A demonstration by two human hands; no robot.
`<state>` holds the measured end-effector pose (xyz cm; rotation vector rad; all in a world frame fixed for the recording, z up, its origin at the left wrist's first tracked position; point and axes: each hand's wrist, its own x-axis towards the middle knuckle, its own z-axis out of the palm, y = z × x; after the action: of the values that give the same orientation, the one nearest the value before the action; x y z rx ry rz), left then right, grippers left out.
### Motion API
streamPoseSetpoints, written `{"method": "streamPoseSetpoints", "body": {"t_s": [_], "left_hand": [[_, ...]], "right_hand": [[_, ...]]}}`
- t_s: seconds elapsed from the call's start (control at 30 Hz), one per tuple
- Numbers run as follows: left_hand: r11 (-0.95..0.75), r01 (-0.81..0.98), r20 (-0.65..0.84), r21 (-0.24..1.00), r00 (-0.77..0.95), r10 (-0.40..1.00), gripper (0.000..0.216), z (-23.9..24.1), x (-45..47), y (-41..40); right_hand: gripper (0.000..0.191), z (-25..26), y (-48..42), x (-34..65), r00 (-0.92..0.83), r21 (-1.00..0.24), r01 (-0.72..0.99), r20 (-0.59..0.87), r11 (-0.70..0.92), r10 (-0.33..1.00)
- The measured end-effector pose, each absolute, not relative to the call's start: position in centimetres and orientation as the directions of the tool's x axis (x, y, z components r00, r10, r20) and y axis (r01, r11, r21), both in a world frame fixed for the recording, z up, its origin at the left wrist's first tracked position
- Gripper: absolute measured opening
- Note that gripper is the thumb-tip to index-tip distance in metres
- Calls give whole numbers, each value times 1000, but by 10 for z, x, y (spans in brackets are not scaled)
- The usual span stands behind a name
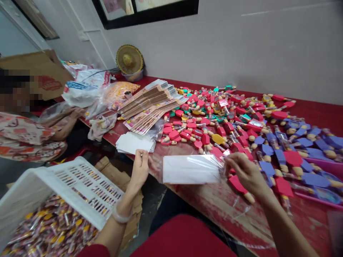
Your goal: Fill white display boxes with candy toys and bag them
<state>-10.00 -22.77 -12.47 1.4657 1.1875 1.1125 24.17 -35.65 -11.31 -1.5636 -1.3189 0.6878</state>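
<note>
A clear plastic bag with a flat white card inside is stretched between my hands above the table's front edge. My right hand pinches the crumpled right end of the bag. At the other end, my left hand is closed, its fingers pressed together on the bag's edge, partly blurred. Just behind the left hand lies a stack of white cards. Many toy-like pieces with clear tubes, red ones and blue ones among them, spread behind and right of the bag.
Stacks of printed cards lie farther back on the red table. At lower left, a white basket holds many small wrapped pieces. Near a cloth, another person's arm reaches in. A pink tray sits right.
</note>
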Motion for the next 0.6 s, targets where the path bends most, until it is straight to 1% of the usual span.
{"method": "streamPoseSetpoints", "body": {"t_s": [0.1, 0.17, 0.27, 0.37, 0.47, 0.6], "left_hand": [[53, 112, -70, 992, 161, 985, 37, -137, -115, -267], [130, 95, -142, 987, 137, 980, 36, -146, -123, -292], [152, 113, -160, 982, 69, 985, 32, -161, -130, -323], [149, 165, -155, 975, 19, 988, 31, -176, -136, -344], [175, 243, -171, 954, -35, 985, 32, -189, -138, -357], [261, 290, -254, 921, -63, 965, 36, -208, -138, -364]], "right_hand": [[37, -136, -402, 219, 320, -913, 406, 95, -46, 943], [37, -153, -427, 207, 385, -917, 388, 69, -93, 920], [35, -171, -456, 191, 475, -922, 353, 31, -158, 880], [36, -177, -475, 177, 539, -915, 311, -52, -257, 840], [44, -180, -482, 168, 592, -892, 254, -163, -374, 789], [55, -195, -483, 165, 649, -860, 179, -262, -478, 714]]}}
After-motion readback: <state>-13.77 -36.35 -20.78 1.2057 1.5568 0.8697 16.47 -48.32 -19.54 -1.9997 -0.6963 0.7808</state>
